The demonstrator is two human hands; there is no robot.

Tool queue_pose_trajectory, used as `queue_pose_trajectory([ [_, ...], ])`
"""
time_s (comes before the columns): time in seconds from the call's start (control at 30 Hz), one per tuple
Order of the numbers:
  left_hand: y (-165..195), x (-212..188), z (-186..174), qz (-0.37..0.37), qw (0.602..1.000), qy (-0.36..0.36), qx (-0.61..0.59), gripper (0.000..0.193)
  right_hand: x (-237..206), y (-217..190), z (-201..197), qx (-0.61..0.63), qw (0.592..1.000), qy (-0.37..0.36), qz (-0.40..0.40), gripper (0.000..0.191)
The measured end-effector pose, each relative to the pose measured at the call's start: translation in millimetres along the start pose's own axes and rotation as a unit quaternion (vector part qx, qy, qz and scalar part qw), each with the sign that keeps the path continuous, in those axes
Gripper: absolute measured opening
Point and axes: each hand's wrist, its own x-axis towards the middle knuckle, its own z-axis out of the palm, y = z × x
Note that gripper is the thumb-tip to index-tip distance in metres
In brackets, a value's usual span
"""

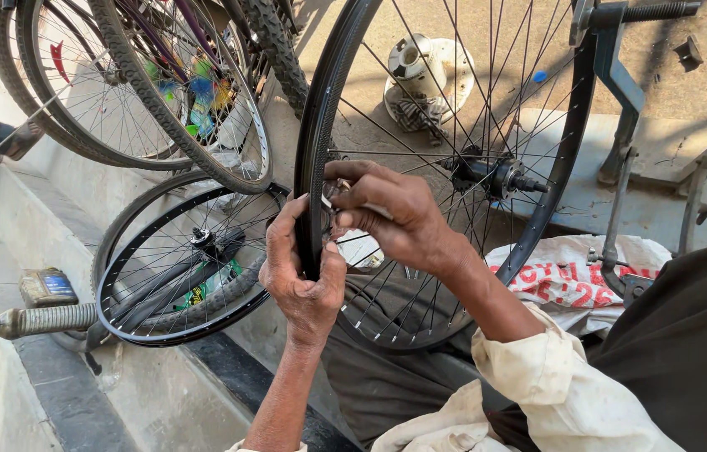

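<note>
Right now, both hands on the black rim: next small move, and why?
Probably turn the small tool in the right hand a little further at the spoke end. The left hand grips the rim right beside it, steadying the wheel, which sits by its hub in the stand, and the right fingertips pinch at the rim's inner edge.

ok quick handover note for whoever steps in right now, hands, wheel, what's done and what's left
Left hand: wrapped around the black rim of the bare spoked wheel, steadying it.
Right hand: inside the rim among the spokes, fingertips pinching a small part at the rim; too small to tell what it is.
Wheel: upright in a blue-grey stand, hub at centre, no tyre on it.
Nearby: a second bare wheel lies on the ledge to the left.
Done: spokes laced.
Left: work at this spoke end looks unfinished.
</note>
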Motion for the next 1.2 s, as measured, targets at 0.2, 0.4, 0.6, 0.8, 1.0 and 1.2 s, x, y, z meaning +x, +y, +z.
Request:
queue_pose_trajectory([
  [0.2, -6, -4, -3, -0.002, 1.000, 0.000, -0.006, 0.052, -8, 3, 17, -0.069, 0.997, 0.032, 0.016, 0.034],
  [0.4, -14, -8, -6, -0.003, 1.000, -0.001, -0.006, 0.054, 16, 13, 26, -0.220, 0.967, -0.096, 0.088, 0.048],
  [0.6, -16, -14, -6, 0.020, 1.000, 0.001, -0.002, 0.052, 12, 11, 12, 0.063, 0.965, -0.101, 0.235, 0.058],
  [0.8, -17, -15, -9, -0.028, 1.000, -0.002, -0.014, 0.051, 1, 16, 11, 0.222, 0.946, -0.050, 0.231, 0.064],
  [1.0, -19, -16, -7, -0.028, 0.999, -0.008, -0.032, 0.052, 1, 13, 8, 0.162, 0.963, -0.051, 0.208, 0.063],
  [1.2, -27, -30, -14, -0.037, 0.998, -0.009, -0.040, 0.053, -1, 16, 5, 0.176, 0.964, -0.070, 0.189, 0.061],
])
